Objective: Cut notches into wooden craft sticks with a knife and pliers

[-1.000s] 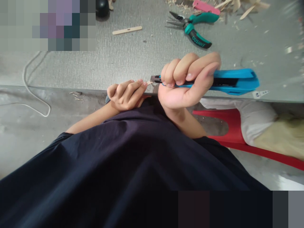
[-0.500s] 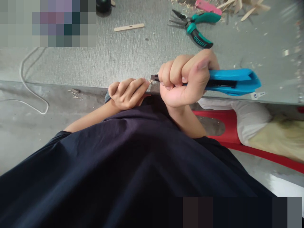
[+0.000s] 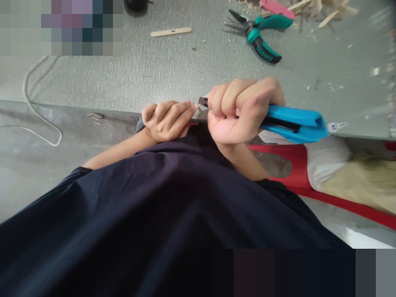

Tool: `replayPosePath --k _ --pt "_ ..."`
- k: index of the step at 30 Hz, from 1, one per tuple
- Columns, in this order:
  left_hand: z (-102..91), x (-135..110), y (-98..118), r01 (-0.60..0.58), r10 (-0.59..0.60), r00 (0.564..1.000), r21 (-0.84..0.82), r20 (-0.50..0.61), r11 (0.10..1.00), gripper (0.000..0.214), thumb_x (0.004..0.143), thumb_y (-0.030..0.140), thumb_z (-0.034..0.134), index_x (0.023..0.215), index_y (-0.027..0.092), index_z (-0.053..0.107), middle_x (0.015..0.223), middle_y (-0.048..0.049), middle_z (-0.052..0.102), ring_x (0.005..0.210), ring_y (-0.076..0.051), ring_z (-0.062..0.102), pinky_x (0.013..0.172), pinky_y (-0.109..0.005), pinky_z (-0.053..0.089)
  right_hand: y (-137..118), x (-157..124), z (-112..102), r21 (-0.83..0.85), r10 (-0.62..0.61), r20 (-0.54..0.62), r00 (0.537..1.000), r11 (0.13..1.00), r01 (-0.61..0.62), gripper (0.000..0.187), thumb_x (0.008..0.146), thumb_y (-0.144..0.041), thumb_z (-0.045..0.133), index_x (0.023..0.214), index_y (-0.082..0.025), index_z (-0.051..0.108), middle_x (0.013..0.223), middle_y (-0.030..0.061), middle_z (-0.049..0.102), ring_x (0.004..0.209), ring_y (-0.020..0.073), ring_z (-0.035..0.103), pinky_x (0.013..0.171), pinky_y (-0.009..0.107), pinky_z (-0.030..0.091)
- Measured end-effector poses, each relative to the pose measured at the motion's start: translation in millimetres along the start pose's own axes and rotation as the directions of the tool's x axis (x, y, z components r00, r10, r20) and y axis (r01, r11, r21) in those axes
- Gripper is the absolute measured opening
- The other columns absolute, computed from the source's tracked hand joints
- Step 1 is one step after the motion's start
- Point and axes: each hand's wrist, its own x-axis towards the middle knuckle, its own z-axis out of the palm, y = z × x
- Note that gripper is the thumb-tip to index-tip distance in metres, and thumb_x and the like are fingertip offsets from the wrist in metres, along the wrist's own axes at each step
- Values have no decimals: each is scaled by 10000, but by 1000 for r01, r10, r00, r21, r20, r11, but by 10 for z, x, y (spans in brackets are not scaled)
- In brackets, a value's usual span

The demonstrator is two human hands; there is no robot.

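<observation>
Close to the table's front edge, my left hand point(image 3: 168, 119) is closed, its fingers pinching a small pale wooden stick point(image 3: 198, 106); only the stick's tip shows. My right hand point(image 3: 244, 109) is wrapped round a blue utility knife point(image 3: 297, 123), whose wide handle end juts out to the right. The knife's short dark blade point(image 3: 203, 101) points left and meets or nearly meets the stick's tip. Exact contact is too small to make out.
Beyond my hands on the grey table point(image 3: 108, 82) lie a flat wooden craft stick point(image 3: 171, 32), green-and-black pliers point(image 3: 262, 35), a pink object point(image 3: 278, 8) and wood shavings. A white cable point(image 3: 26, 82) hangs over the edge at left. A red chair point(image 3: 297, 165) stands below right.
The knife's handle end has swung down and slightly left as my right hand tilted. My left hand stays nearly in place. The view has shifted slightly.
</observation>
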Motion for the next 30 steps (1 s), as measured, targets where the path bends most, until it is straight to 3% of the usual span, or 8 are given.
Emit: replayPosePath --k 3,6,13,16,18,21,25,30 --pt "3 4 -44 36 -36 999 -19 3 999 786 919 986 717 1394 363 789 1325 -43 905 1186 -345 865 1031 -531 548 113 -57 8 89 -101 -171 980 989 117 737 1197 -709 602 754 -223 270 607 -70 142 428 77 165 477 258 269" --pt "-30 21 -29 41 -41 999 -5 33 999 795 942 1001 672 1401 364 795 1347 -49 895 1231 -365 862 1039 -535 542 187 -77 6 105 -136 -210 968 981 160 693 1239 -689 453 783 -215 234 649 -59 99 413 66 163 505 236 265" --pt "-113 50 109 24 -23 998 -9 64 1000 751 992 987 631 1425 397 798 1354 -45 900 1251 -373 861 1100 -594 500 214 -16 -31 140 -119 -116 986 981 135 692 1198 -707 600 790 -229 312 667 -70 167 424 49 268 521 219 347" --pt "-135 53 133 -43 43 999 -7 -8 999 762 977 974 676 1495 427 790 1364 -40 917 1229 -401 878 1077 -614 497 412 62 34 221 -381 -223 897 877 427 703 1235 -787 373 804 -241 273 658 -90 69 357 4 65 442 161 165" --pt "-149 52 137 -102 104 993 37 -61 994 763 962 954 720 1546 466 776 1373 -30 927 1189 -402 892 1029 -610 501 518 102 77 238 -431 -235 871 844 481 697 1247 -783 305 807 -243 274 660 -95 56 348 -10 18 432 147 122" --pt "-165 53 133 -118 121 992 82 -33 990 787 953 959 731 1567 469 781 1392 -48 929 1179 -403 901 981 -605 508 552 109 99 234 -412 -207 888 860 453 703 1245 -790 310 808 -241 276 681 -90 58 349 -15 39 439 154 131" --pt "-159 64 127 -24 22 998 35 65 999 851 925 1023 696 1506 412 814 1416 -81 921 1234 -430 889 1058 -655 510 506 68 53 223 -358 -165 919 894 388 684 1240 -775 351 812 -243 298 678 -87 92 342 -6 108 446 172 183" --pt "-141 59 146 22 -23 999 22 49 1000 810 937 1018 672 1452 410 819 1399 -67 922 1259 -437 883 1113 -675 520 544 42 -25 253 -347 -149 926 892 375 662 1236 -766 362 819 -253 342 689 -79 133 349 14 180 454 195 243"
